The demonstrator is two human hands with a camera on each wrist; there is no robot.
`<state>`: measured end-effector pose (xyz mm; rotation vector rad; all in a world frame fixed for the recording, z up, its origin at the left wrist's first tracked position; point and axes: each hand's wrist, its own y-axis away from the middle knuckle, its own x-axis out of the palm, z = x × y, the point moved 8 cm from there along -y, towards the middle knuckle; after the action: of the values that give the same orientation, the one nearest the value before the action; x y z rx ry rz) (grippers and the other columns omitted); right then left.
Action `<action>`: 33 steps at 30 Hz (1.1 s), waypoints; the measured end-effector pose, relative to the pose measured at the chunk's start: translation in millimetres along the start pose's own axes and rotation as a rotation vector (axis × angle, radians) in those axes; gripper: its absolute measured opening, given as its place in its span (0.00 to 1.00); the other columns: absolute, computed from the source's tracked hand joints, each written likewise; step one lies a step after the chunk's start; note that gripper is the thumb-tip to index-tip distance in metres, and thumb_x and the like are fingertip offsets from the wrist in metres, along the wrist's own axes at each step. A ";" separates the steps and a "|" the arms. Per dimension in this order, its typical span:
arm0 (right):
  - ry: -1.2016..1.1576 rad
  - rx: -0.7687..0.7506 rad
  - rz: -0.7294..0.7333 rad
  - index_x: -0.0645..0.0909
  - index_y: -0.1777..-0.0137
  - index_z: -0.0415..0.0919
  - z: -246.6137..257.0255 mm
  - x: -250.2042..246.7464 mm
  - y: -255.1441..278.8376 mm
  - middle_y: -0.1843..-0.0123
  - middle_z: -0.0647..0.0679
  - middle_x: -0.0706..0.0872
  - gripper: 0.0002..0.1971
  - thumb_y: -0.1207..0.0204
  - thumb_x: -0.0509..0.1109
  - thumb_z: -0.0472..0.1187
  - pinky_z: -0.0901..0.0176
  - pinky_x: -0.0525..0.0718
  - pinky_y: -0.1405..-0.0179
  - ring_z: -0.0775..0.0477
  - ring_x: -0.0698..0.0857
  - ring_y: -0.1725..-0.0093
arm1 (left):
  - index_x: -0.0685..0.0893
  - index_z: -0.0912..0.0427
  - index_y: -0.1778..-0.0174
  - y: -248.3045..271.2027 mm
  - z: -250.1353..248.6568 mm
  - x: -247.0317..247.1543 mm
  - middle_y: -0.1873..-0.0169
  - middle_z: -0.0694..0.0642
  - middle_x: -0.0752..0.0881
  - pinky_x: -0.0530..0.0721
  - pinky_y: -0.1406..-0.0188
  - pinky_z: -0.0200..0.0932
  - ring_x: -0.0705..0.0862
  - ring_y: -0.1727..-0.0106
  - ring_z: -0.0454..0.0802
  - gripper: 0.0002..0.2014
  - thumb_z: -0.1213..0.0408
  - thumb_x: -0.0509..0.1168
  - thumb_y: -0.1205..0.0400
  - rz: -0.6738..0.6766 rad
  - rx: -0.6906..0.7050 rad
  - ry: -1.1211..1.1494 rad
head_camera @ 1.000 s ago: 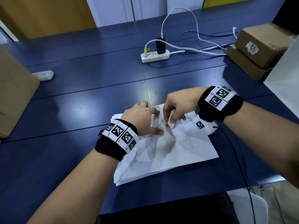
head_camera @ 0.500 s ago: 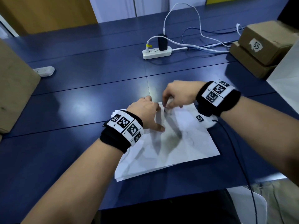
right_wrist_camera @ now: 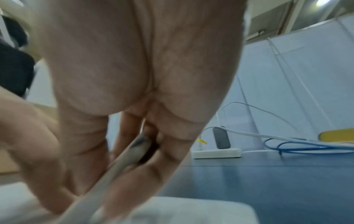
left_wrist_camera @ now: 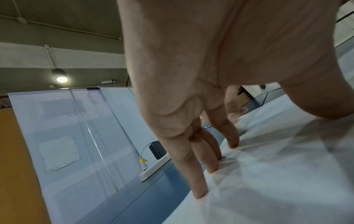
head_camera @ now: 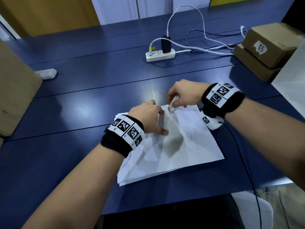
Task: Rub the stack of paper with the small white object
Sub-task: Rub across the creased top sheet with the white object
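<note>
A stack of creased white paper (head_camera: 189, 151) lies on the blue table (head_camera: 82, 113), near its front edge. My left hand (head_camera: 148, 118) presses straight fingers (left_wrist_camera: 199, 186) onto the stack's far left part and holds it down. My right hand (head_camera: 181, 96) pinches the small white object (head_camera: 172, 107), an eraser with a dark smudged tip (right_wrist_camera: 134, 147). Its lower end touches the paper at the far edge. The paper (left_wrist_camera: 277, 174) is wrinkled around my left fingers.
A white power strip (head_camera: 160, 55) with a black charger and cables lies beyond the paper. Two stacked cardboard boxes (head_camera: 267, 47) stand at the right, a brown board (head_camera: 14, 90) at the left, with a small white strip (head_camera: 47, 73) beside it. A black cable (head_camera: 237, 146) runs right of the paper.
My right hand has slid the eraser away from me, from the sheet's middle to its far edge. The left hand has stayed pressed on the paper.
</note>
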<state>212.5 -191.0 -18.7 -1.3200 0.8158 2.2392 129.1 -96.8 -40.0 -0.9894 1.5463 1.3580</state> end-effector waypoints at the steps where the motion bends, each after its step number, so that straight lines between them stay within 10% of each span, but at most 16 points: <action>1: -0.007 -0.029 0.098 0.90 0.54 0.49 6.5 10.2 5.4 0.68 0.50 0.90 0.05 0.30 0.78 0.43 0.61 0.85 0.65 0.53 0.87 0.75 | 0.78 0.45 0.29 -0.2 0.7 0.4 0.43 0.50 0.73 0.80 0.53 0.50 0.78 0.38 0.52 0.41 0.31 0.75 0.36 0.000 -0.004 0.001; 4: -0.010 -0.082 0.345 0.91 0.53 0.48 22.0 35.3 22.0 0.70 0.52 0.89 0.06 0.30 0.81 0.43 0.64 0.84 0.68 0.53 0.86 0.75 | 0.81 0.44 0.33 -0.7 0.5 -0.6 0.46 0.49 0.73 0.78 0.57 0.48 0.78 0.41 0.52 0.38 0.31 0.76 0.36 -0.001 -0.006 0.002; 10: 0.010 0.033 -0.065 0.87 0.58 0.51 -10.4 -6.4 1.2 0.65 0.48 0.91 0.03 0.29 0.78 0.47 0.60 0.83 0.65 0.52 0.87 0.75 | 0.77 0.45 0.28 0.5 -0.3 -0.9 0.40 0.50 0.74 0.81 0.51 0.52 0.78 0.37 0.52 0.41 0.31 0.76 0.36 -0.004 -0.004 0.004; 15: -0.037 -0.077 0.337 0.91 0.53 0.47 15.8 31.8 23.8 0.68 0.46 0.89 0.05 0.28 0.79 0.39 0.61 0.84 0.68 0.53 0.84 0.77 | 0.79 0.46 0.31 -1.4 -1.5 -1.2 0.42 0.50 0.74 0.79 0.56 0.50 0.78 0.39 0.52 0.40 0.31 0.76 0.36 0.001 -0.004 -0.006; 21: 0.046 0.026 -0.075 0.89 0.55 0.49 -9.9 -9.8 0.8 0.62 0.48 0.92 0.05 0.30 0.78 0.46 0.56 0.87 0.62 0.52 0.87 0.74 | 0.77 0.47 0.29 -1.9 -2.8 -1.0 0.41 0.51 0.74 0.80 0.54 0.52 0.77 0.36 0.53 0.42 0.32 0.76 0.36 0.011 -0.002 -0.013; 26: 0.019 -0.078 0.319 0.91 0.54 0.49 14.0 29.1 22.1 0.69 0.50 0.89 0.06 0.30 0.80 0.42 0.64 0.82 0.71 0.55 0.84 0.77 | 0.79 0.46 0.31 -2.2 -2.1 -0.6 0.42 0.51 0.74 0.76 0.56 0.49 0.77 0.37 0.53 0.40 0.32 0.77 0.37 0.014 -0.009 -0.002; 31: 0.035 0.020 -0.072 0.89 0.55 0.50 -11.6 -8.3 -2.0 0.63 0.49 0.91 0.05 0.29 0.78 0.46 0.58 0.87 0.62 0.52 0.87 0.74 | 0.76 0.47 0.28 -2.2 -3.1 -1.4 0.40 0.52 0.74 0.76 0.56 0.50 0.77 0.36 0.54 0.42 0.33 0.77 0.36 0.007 -0.005 -0.014; 33: -0.003 0.003 0.000 0.89 0.55 0.50 -11.9 -1.6 1.7 0.63 0.48 0.92 0.04 0.30 0.78 0.44 0.57 0.88 0.64 0.52 0.87 0.75 | 0.76 0.48 0.28 -2.1 -2.5 -0.7 0.40 0.53 0.74 0.77 0.55 0.50 0.76 0.35 0.54 0.42 0.33 0.76 0.35 0.009 -0.006 -0.016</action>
<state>219.8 -200.3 -21.3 -1.3144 0.8176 2.2384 131.1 -99.5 -39.8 -0.9737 1.5371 1.3741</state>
